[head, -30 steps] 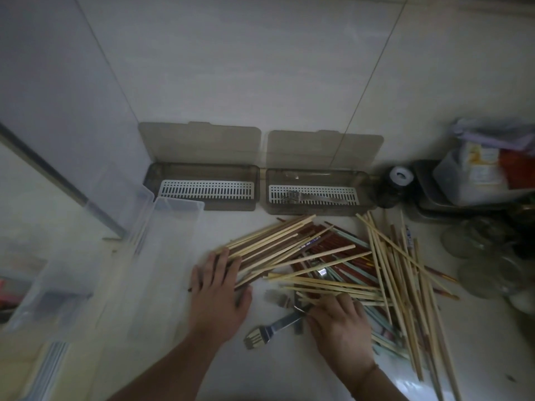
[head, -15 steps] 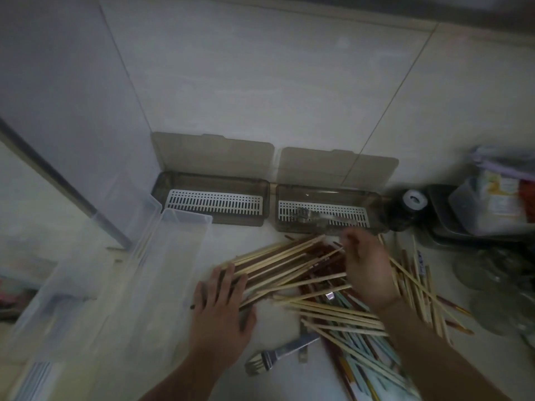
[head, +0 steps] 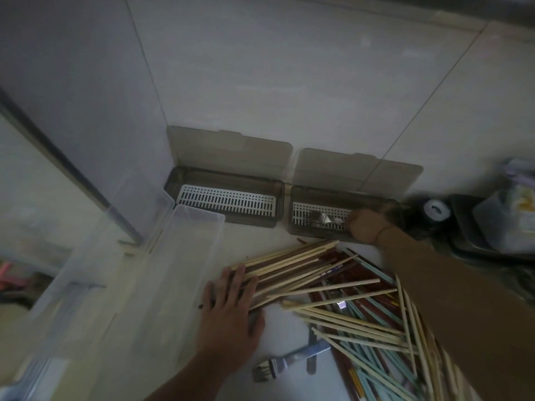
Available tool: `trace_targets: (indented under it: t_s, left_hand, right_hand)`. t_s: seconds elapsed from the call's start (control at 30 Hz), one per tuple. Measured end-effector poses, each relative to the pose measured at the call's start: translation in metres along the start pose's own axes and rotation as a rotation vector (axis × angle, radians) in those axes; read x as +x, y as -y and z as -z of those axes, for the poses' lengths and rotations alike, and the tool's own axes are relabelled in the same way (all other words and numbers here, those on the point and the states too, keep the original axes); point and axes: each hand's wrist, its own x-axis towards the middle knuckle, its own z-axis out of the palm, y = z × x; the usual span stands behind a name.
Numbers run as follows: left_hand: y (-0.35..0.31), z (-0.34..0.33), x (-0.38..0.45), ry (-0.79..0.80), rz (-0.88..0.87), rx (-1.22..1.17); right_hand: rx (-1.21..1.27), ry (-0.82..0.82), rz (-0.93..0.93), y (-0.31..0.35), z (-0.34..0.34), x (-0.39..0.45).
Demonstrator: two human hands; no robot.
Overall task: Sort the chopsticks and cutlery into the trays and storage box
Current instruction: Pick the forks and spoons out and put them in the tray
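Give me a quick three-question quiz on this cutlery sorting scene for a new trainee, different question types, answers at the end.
1. True or false: the left hand lies flat on the wooden chopsticks.
2. Which tinted tray holds metal cutlery? A) left tray B) right tray
3. Fill in: the right hand reaches into the ___ tray.

Key: 1 true; 2 B; 3 right. A fork lies on the counter near the pile.

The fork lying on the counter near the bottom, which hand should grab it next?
Probably the left hand: it rests flat on the chopsticks close to the fork, while the right hand is far off, reaching into the right tray.
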Motion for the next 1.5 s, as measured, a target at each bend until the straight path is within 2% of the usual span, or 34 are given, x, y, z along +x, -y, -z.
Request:
trace_targets:
  t_s: [0.1, 0.2, 0.27, 0.33, 0.37, 0.43, 0.53, 0.67, 0.83, 0.97, 1.17, 1.23, 1.43, 1.5]
  left_hand:
    - [0.0, 0.001, 0.0, 0.001, 0.006, -0.002]
    - [-0.001, 0.002, -0.001, 0.014, 0.016, -0.001]
    - [-0.001, 0.003, -0.001, 0.02, 0.015, -0.008]
    - [-0.002, 0.004, -0.001, 0.026, 0.02, -0.008]
    - [-0.003, 0.004, 0.0, 0.031, 0.023, -0.006]
    - [-0.003, 0.005, 0.0, 0.041, 0.032, -0.009]
    - [-0.004, 0.006, 0.0, 0.042, 0.036, -0.008]
    - [-0.004, 0.005, -0.001, 0.013, 0.021, -0.014]
    - [-0.004, 0.006, -0.002, -0.009, 0.02, -0.011]
    - [-0.003, 0.005, -0.002, -0.025, 0.006, -0.013]
    - [-0.003, 0.006, -0.001, -0.03, 0.004, -0.016]
    - [-0.003, 0.005, -0.001, -0.029, 0.008, -0.018]
    - [-0.001, 0.003, -0.002, -0.014, 0.002, 0.001]
    - [-0.002, 0.003, -0.001, -0.015, 0.003, -0.005]
  right_hand:
    - [0.122, -0.078, 0.008, -0.007, -0.004, 0.0]
    - [0.276, -0.314, 0.058, -0.008, -0.005, -0.014]
    - [0.358, -0.541, 0.207, 0.001, -0.011, -0.043]
    - [0.338, -0.68, 0.421, 0.012, -0.023, -0.089]
    - [0.301, -0.68, 0.529, 0.017, -0.033, -0.114]
    - [0.211, -0.58, 0.72, 0.02, -0.06, -0.155]
    - [0.043, -0.385, 0.874, 0.015, -0.109, -0.19]
    - [-0.169, -0.289, 0.825, 0.005, -0.144, -0.205]
    - [-0.184, -0.327, 0.744, 0.007, -0.153, -0.213]
    - [-0.224, -0.416, 0.694, 0.016, -0.155, -0.219]
    - [-0.288, -0.385, 0.794, 0.01, -0.147, -0.209]
    - [-0.163, -0.381, 0.81, 0.008, -0.146, -0.206]
    - [0.69, -0.226, 0.772, 0.039, -0.109, -0.21]
    - [0.891, -0.265, 0.736, 0.05, -0.083, -0.199]
